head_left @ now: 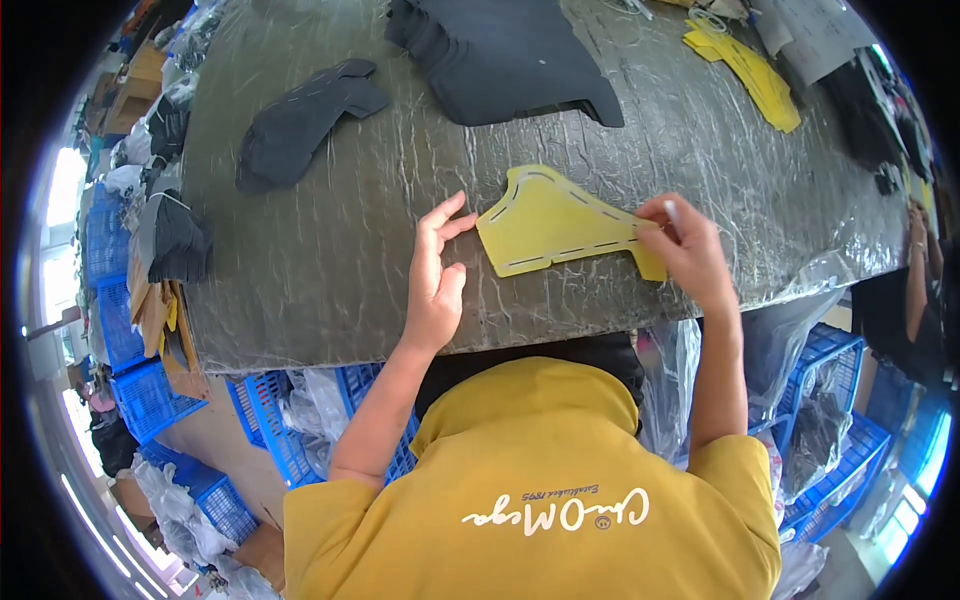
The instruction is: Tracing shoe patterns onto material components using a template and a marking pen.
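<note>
A yellow pattern template (560,225) with dashed slots along its edges lies flat near the table's front edge. At its left edge is my left hand (438,275), fingers apart and holding nothing; the fingertips reach the template's side. My right hand (692,255) is closed over the template's narrow right end. From its fingers a slim, pen-like thing with a white end (671,209) sticks up; most of it is hidden by the hand. Whether these fingers also grip the template I cannot tell.
A stack of dark grey cut pieces (510,65) lies at the far middle, a smaller dark pile (305,125) to its left. More yellow templates (750,75) are at the far right. Blue crates (275,420) stand below the plastic-covered table (330,290). Another person's arm (917,270) shows at right.
</note>
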Demonstrator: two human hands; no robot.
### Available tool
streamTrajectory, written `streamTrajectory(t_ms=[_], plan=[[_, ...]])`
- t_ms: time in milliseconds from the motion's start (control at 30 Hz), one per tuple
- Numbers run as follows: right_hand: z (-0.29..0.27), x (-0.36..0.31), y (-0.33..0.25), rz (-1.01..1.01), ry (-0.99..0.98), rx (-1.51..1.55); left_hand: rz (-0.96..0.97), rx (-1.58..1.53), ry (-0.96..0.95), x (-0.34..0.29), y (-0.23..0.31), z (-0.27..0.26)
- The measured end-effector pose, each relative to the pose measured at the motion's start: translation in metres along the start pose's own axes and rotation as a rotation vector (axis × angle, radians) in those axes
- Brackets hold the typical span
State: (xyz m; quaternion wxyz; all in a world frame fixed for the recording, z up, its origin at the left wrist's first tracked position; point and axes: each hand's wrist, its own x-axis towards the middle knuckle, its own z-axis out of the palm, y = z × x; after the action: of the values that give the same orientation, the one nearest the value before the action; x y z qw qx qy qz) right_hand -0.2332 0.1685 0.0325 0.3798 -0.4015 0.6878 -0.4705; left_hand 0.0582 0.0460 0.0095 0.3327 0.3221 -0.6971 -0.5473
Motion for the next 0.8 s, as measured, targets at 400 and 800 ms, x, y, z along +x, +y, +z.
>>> streamTrajectory(t_ms=[400,800], plan=[[0.002,0.005,0.003,0.024,0.032,-0.248,0.267,0.708,-0.3,0.004,0.003,0.023],[0.004,-0.003,-0.001,-0.056,0.18,-0.423,0.251,0.781,-0.376,0.018,0.015,0.024]])
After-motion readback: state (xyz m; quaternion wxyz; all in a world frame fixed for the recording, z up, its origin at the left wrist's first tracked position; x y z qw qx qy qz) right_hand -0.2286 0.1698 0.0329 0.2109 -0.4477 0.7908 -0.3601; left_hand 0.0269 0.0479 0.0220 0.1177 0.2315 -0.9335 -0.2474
